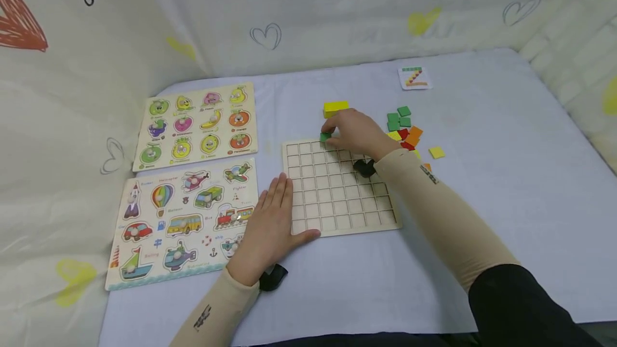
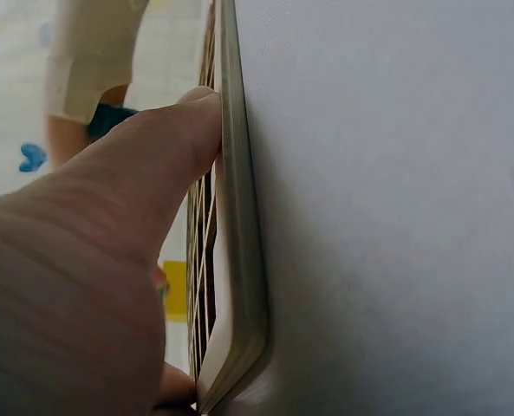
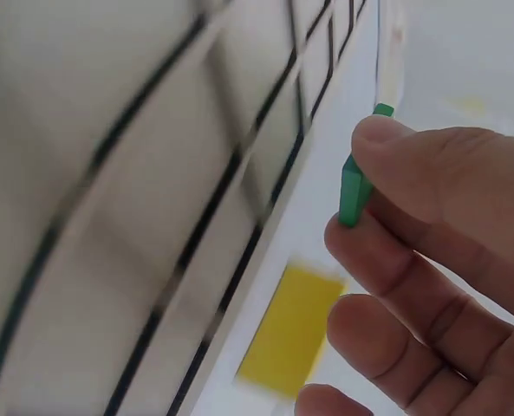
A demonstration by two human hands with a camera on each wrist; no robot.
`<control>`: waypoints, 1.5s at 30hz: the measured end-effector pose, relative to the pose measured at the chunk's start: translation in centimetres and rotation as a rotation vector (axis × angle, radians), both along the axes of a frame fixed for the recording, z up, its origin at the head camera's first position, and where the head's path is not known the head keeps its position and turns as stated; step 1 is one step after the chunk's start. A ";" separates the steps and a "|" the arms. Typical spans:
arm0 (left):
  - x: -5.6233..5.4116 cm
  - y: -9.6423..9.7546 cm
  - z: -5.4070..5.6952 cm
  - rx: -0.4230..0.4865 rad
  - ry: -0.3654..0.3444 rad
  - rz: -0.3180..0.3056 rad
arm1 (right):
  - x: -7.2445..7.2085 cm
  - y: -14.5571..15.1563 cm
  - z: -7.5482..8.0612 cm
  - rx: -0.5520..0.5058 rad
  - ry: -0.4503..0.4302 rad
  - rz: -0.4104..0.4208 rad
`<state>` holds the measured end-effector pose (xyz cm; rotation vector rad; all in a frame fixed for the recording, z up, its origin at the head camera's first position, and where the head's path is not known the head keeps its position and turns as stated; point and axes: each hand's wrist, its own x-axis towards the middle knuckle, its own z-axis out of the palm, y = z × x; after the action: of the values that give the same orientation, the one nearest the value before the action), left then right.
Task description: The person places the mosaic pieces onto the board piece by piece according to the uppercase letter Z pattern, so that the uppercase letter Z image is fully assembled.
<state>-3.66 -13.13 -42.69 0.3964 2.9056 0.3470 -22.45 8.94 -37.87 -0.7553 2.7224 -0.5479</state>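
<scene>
A square wooden grid board (image 1: 337, 197) lies on the table between the hands. My left hand (image 1: 270, 224) rests along its left edge, fingers straight, with the thumb at the near edge; in the left wrist view the thumb (image 2: 152, 147) presses the board's rim. Over the far edge of the board, my right hand (image 1: 356, 133) pinches a small green square tile (image 1: 325, 136) between thumb and fingertips. The right wrist view shows this green tile (image 3: 352, 192) held edge-on, close above the grid. The visible grid cells hold no tiles.
A yellow block (image 1: 336, 108) lies beyond the board. Loose green tiles (image 1: 405, 122), plus red, orange and yellow ones, are scattered to its right. A pattern card (image 1: 414, 78) lies at the back. Left are a fruit puzzle (image 1: 195, 125) and a vehicle puzzle (image 1: 178, 229).
</scene>
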 end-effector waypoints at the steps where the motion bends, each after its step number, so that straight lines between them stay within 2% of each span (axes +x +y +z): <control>1: 0.0 0.0 0.0 0.002 -0.002 0.001 | 0.1 -0.7 0.0 0.004 0.004 0.017; 6: -0.1 0.1 0.1 0.012 -0.004 0.005 | 0.5 -3.4 -0.6 0.055 0.049 0.085; 12: 0.0 0.1 0.1 0.007 -0.002 0.000 | 0.7 -4.7 -1.0 0.109 0.096 0.125; 18: -0.2 0.3 0.2 0.007 0.002 -0.008 | 0.8 -4.7 -0.8 0.134 0.110 0.120; 24: -0.2 0.3 0.1 0.016 -0.003 0.002 | 0.8 -3.8 -0.6 0.111 0.100 0.102; 30: 0.1 0.1 0.0 0.026 -0.014 0.008 | 0.2 -0.6 -0.2 0.092 0.032 -0.009; 36: 0.2 0.0 0.1 0.024 -0.011 0.014 | -1.5 4.2 -0.3 0.108 -0.001 -0.110; 40: 0.2 0.1 0.1 0.024 -0.010 0.008 | -2.3 7.4 -0.5 0.151 -0.031 -0.163; 45: 0.2 0.2 0.2 0.016 -0.005 -0.002 | -2.4 10.6 -0.2 0.178 -0.045 -0.182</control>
<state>-3.48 -12.88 -42.51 0.4005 2.8993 0.3709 -24.82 19.57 -38.11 -0.4494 2.7678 -0.3487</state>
